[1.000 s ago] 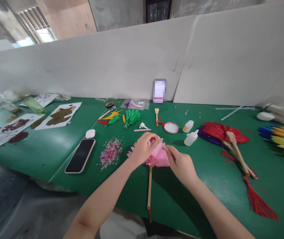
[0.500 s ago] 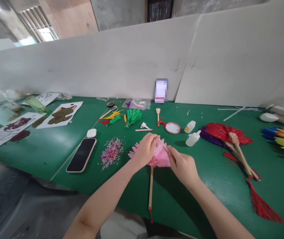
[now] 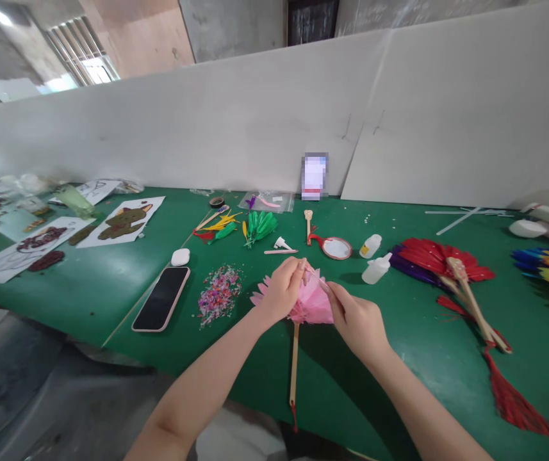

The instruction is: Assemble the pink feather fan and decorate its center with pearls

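A pink fan [image 3: 317, 306], feather-like, lies in front of me with its wooden handle [image 3: 294, 365] pointing towards my body and a red cord at the end. My left hand [image 3: 281, 288] is closed in a pinch at the fan's upper edge, covering part of its left side. From the right, my right hand [image 3: 358, 317] pinches the upper right edge of the pink fan. Its thumb and forefinger are pressed together. A small pale strip shows between the two sets of fingertips; whether it belongs to the fan I cannot tell.
Loose coloured sequins [image 3: 220, 293] and a phone [image 3: 161, 299] lie to the left. Two small white bottles [image 3: 376, 269] and a round mirror-like disc [image 3: 337, 248] sit beyond my right hand. Red feather fans [image 3: 440, 256] are at the right. A white partition [image 3: 182, 128] stands behind.
The view has shifted slightly, so things on the table appear a little further right. My fingertips have moved a little at the fan's upper edge; both hands keep their pinch.
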The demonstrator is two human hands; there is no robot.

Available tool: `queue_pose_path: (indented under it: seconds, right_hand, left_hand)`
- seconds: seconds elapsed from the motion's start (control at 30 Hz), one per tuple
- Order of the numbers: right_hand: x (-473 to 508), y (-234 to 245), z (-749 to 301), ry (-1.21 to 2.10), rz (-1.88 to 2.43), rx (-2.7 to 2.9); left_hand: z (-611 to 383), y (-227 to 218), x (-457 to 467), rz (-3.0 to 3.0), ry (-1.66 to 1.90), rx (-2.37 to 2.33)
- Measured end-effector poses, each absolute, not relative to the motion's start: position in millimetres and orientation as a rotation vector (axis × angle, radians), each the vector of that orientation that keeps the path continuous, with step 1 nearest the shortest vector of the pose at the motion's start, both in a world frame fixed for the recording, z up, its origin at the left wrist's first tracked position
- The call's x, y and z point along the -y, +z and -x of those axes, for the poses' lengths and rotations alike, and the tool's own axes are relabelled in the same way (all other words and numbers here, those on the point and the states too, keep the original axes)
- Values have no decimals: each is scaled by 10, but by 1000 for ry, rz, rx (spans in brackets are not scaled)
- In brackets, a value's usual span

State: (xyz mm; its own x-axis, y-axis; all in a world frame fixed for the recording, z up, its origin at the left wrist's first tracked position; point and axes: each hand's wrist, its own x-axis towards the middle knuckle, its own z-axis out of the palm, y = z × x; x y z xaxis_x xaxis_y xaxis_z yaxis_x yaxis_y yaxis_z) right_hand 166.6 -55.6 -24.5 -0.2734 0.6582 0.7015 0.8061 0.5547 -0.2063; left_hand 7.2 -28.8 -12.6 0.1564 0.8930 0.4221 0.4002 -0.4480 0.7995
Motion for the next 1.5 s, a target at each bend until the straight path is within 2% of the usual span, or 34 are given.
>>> queue_pose_path:
  seconds: [0.53, 0.93, 1.03, 1.23, 1.5]
  right_hand:
    - [546, -239, -1688, -297, 1147, 2019]
    - [576, -218, -1661, -189, 1149, 2000]
    - [582, -227, -1673, -6, 1207, 1952]
    - [598, -159, -1656, 715, 1264, 1740]
    - [578, -62, -1638, 1364, 1102, 1454]
  left_hand:
    - [-78, -137, 290, -1861, 1239, -1240]
    - [-134, -111, 291, -1556, 1274, -1178]
    - [-83, -88, 259, -1516, 1313, -1179]
    - [-55, -43, 294, -1762, 1315, -1160]
    - [-59, -60, 302, -1980, 1285, -1166]
